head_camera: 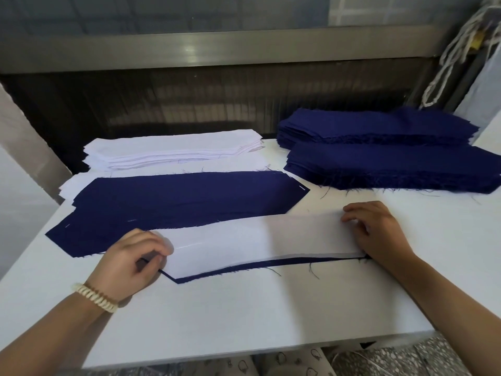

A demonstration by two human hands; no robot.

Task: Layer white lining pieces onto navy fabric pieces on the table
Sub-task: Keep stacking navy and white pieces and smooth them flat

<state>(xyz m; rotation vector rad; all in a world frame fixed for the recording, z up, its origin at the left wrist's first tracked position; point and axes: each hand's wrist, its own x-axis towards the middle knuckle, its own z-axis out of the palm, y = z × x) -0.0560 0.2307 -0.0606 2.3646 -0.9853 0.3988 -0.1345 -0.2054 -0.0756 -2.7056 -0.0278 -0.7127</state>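
Head view: the white lining piece (257, 240), pinched at its 2 ends by left hand (132, 263) and right hand (379, 234), should be squared onto the navy piece (244, 268).

No readable words, numbers, brands or labels are showing anywhere.

Marks only:
- Navy piece (176, 196), lying left of centre: short white ticks are showing near its right tip and its near-left corner. They are plain dashes, not characters.
- White stack (173, 147), far left: faint thin lines are running along the edges of the sheets. No letters can be made out.
- Patterned cloth (298, 362), under the table's near edge: small dark outline figures are repeating across it. They are drawings, not writing, and too small to identify.
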